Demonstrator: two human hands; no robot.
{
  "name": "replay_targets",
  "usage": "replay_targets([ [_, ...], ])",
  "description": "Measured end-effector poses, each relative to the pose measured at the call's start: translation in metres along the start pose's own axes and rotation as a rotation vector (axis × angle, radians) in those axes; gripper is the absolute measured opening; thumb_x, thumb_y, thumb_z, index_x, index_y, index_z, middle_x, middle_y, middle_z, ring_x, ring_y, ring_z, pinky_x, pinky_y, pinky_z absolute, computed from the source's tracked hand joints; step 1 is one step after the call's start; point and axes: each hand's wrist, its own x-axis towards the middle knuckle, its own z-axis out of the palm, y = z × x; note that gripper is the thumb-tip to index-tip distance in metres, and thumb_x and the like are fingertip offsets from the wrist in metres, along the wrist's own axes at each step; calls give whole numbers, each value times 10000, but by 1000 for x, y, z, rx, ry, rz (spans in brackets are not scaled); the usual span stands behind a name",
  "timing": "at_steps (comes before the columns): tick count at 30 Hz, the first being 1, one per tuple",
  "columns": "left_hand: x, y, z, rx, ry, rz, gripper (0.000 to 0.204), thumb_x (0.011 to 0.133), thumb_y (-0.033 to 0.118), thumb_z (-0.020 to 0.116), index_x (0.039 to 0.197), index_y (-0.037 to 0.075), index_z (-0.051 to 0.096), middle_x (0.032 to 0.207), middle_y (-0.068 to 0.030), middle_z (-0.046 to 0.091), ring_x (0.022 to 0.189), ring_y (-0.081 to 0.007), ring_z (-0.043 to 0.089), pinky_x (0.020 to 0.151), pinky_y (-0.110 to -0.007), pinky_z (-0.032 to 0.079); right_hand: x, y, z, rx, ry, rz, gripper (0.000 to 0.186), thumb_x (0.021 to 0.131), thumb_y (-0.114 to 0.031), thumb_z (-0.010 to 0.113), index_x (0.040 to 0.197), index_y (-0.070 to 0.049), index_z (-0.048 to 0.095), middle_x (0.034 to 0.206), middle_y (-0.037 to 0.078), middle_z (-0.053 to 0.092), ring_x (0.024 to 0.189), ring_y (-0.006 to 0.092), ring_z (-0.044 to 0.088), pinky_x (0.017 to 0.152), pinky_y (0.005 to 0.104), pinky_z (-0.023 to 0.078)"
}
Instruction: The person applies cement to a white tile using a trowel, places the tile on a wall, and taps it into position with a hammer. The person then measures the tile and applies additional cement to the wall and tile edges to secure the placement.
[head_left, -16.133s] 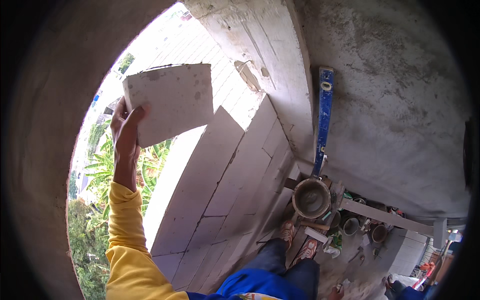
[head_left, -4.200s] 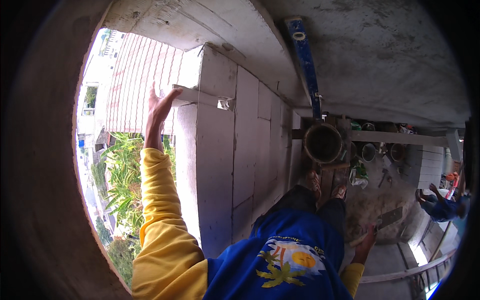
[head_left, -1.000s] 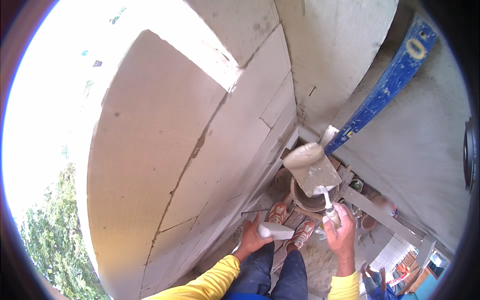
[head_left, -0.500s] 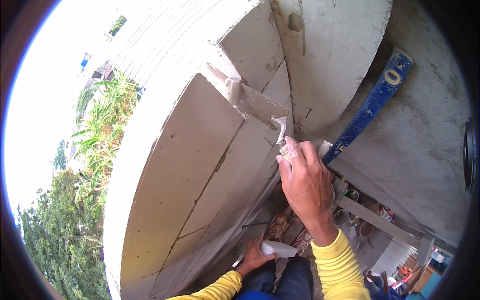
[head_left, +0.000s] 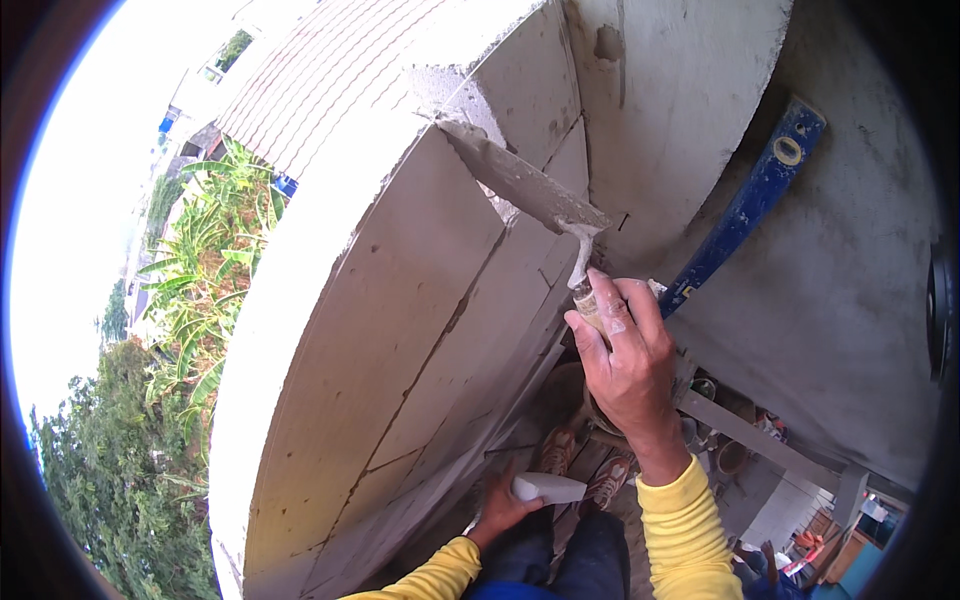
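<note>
Blockwork wall of big pale lightweight blocks fills the middle of the view, faces chalky and matte, thin dark joints between courses; fisheye bends its top edge into an arc. Behind it, a rough grey rendered wall, with a long blue spirit level leaning against it, probably parked there within reach. Beyond the wall's outer edge: ribbed roof, green trees and banana leaves well below.

Right hand raised, fingers wrapped tight round the handle of a pointed trowel, cranked shank rising from the fist. Blade is coated in wet grey mortar and angled with its tip at the notch where the top block steps up, flat side towards the block end, seemingly to butter or scrape that joint. Mortar smears on the knuckles.

Left hand held low near the knees, closed on a small white offcut block, wedge-like, smooth-cut; kept out of the way while the other hand works. Yellow long sleeves, dusty shoes on a plank below.
</note>
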Motion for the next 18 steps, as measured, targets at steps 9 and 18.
replay_targets([
  [9, -1, -14, -5, 18, 75, -33, 1252, 649, 496, 949, 1644, 35, 346, 1498, -362, 489, 1429, -525, 419, 1217, -540, 346, -16, 6, 12, -22, 13, 129, 465, 911, -128, 808, 1330, -4, 653, 1078, 134, 616, 910, 320, 669, 776, 425, 550],
  [18, 68, -21, 34, 63, -23, 74, 1268, 619, 435, 951, 1643, 25, 326, 1318, -314, 530, 1248, -474, 531, 1096, -529, 437, -236, 49, -18, -57, -273, 705, 492, 978, -205, 760, 1387, -2, 577, 1220, 224, 668, 1067, 434, 683, 897, 491, 554],
])
